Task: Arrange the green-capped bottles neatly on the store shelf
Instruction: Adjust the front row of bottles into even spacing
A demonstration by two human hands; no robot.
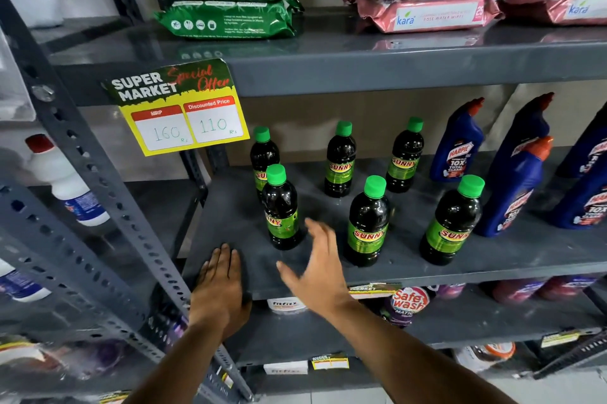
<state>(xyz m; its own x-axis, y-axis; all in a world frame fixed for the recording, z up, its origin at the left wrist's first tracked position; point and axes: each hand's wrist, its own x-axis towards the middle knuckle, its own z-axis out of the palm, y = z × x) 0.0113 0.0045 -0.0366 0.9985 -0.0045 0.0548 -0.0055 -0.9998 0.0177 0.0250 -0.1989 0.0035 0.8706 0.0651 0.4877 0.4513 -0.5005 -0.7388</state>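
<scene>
Left hand (219, 285) lying flat, holding nothing, on shelf (427, 259); right hand (317, 269) hovering, grip spread wide, empty, near front-left bottle (281, 209).

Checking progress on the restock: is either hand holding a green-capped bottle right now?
No. The left hand lies flat on the shelf and the right hand is open beside the bottles, gripping nothing.

I see six bottles (368, 221) upright on the shelf (492, 259); left hand (218, 285) flat, right hand (315, 267) spread, empty.
</scene>
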